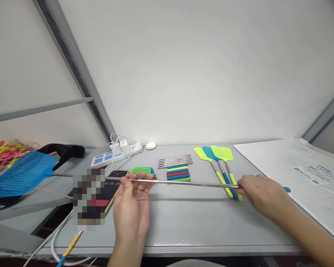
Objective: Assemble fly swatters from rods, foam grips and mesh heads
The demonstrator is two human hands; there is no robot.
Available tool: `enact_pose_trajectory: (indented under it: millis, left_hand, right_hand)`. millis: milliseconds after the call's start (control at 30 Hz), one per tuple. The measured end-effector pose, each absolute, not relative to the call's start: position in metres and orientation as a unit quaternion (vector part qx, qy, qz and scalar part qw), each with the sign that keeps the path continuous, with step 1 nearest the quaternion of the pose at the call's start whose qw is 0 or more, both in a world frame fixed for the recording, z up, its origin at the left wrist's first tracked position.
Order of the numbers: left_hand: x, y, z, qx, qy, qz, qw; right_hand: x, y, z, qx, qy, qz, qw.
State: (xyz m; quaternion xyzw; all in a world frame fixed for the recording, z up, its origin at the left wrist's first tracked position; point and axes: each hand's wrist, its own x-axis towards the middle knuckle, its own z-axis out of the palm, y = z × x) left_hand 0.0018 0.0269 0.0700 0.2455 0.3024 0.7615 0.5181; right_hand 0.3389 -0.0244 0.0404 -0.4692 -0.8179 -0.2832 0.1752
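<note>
An extended fly swatter with a long metal rod [183,183] spans the view from left to right. Its blue slotted head [25,174] is at the far left, and a blue handle tip [287,189] shows past my right wrist. My left hand [133,200], palm up, is closed on the rod between thumb and fingers. Wrapped round the swatter's handle end is my right hand [254,191], which hides most of the handle. Behind the rod lie three shorter fly swatters [218,167], two yellow-green and one blue, fanned on the grey table [200,226].
Metal rods [175,161] and several coloured handles [178,173] lie mid-table, with green and blue swatter heads [141,170] behind my left hand. A phone [111,189] shows a timer. Behind it are a power strip [100,159] and cables. White wrapped packaging [300,163] covers the right.
</note>
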Motion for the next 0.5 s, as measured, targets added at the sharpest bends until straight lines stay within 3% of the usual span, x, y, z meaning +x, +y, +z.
enact_pose_trajectory:
  millis: [267,500]
  left_hand:
    - [0.003,0.041,0.077,0.202,0.306,0.759,0.537]
    - [-0.01,0.047,0.082,0.178,0.278,0.78,0.532]
  right_hand:
    - [0.361,-0.03,0.027,-0.484,-0.814,-0.285,0.147]
    - [0.348,-0.028,0.029,-0.478,-0.805,-0.285,0.203]
